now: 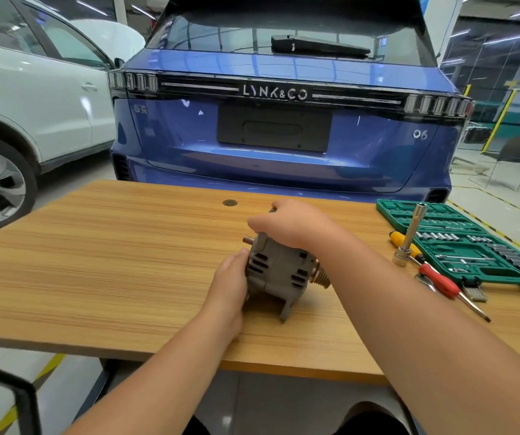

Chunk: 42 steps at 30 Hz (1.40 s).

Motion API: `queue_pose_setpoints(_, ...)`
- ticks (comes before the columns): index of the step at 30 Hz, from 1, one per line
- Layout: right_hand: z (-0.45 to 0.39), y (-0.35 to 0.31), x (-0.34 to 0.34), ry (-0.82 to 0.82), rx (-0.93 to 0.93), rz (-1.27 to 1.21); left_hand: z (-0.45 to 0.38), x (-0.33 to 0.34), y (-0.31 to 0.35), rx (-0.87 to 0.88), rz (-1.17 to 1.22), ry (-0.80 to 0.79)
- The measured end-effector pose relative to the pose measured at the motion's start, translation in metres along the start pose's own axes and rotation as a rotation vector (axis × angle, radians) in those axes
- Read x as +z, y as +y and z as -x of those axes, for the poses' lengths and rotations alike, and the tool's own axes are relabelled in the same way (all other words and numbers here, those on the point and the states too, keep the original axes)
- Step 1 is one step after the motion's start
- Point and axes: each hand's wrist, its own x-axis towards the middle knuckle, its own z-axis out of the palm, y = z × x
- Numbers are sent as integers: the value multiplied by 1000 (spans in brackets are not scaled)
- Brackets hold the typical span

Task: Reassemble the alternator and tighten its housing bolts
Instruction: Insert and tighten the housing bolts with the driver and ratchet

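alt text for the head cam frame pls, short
Two bare hands hold a grey alternator on a wooden table: the left hand against its left end, the right hand over the top. A green socket set and screwdrivers lie to the right; a blue car stands behind.

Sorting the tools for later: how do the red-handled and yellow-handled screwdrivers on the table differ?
The red-handled screwdriver lies nearer the person, its whole handle and shaft in view; the yellow-handled screwdriver lies farther back, its shaft crossed by the socket driver. The red handle is plain red; the yellow one ends in black. Both lie on the table beside the green socket case, angled alike.
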Motion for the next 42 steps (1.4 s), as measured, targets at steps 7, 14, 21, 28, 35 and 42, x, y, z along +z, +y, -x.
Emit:
queue_pose_setpoints(7,30,66,-12,39,-1,-371,-7,20,-5,-91,135,-43)
queue_pose_setpoints(14,39,78,-12,74,13,-559,-7,25,-4,-385,432,-171)
queue_pose_setpoints(21,47,96,-7,170,-32,-723,4,35,-2,-381,523,-204)
queue_pose_setpoints(28,52,107,10,242,-111,-1014,6,30,21,-295,340,-117)
queue_pose_setpoints(35,45,113,55,287,54,-1454,-6,34,61,-189,-137,-99)
queue_pose_setpoints(42,41,115,56,304,28,-1462,-8,29,53,-111,-194,-152)
